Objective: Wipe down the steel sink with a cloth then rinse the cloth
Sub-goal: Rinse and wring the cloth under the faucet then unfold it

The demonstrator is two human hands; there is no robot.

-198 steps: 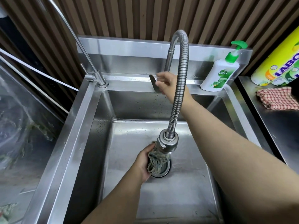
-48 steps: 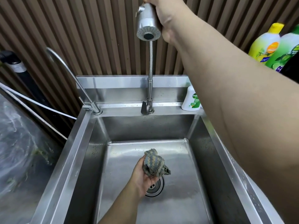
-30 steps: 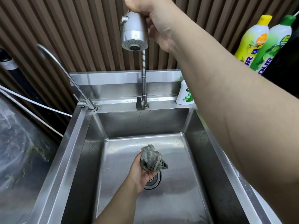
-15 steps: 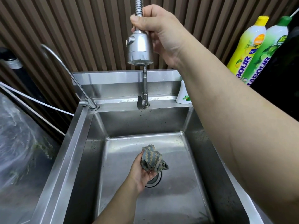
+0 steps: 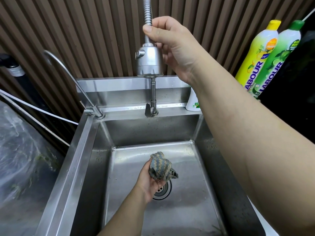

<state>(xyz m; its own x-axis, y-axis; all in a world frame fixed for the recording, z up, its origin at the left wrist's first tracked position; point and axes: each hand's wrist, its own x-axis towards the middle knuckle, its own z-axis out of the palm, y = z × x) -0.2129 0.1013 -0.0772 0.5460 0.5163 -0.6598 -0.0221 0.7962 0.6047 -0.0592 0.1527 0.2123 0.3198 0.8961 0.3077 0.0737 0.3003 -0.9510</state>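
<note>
At lower centre of the frame the left hand (image 5: 150, 182) grips a bunched grey-and-tan zigzag-patterned cloth (image 5: 161, 167), fingers curled under it, directly above the round drain (image 5: 165, 190) of the stainless steel sink (image 5: 80, 150), probably so rinse water runs straight away. At upper centre the right hand (image 5: 173, 46) pinches the ribbed steel faucet hose (image 5: 148, 11) just above its domed chrome spray head (image 5: 150, 62), thumb in front, apparently to aim the nozzle down at the cloth. No water shows.

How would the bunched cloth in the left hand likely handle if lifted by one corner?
Probably floppy: the cloth sits crumpled in the left hand with a corner drooping. Likely light, since one hand alone holds it.
</note>
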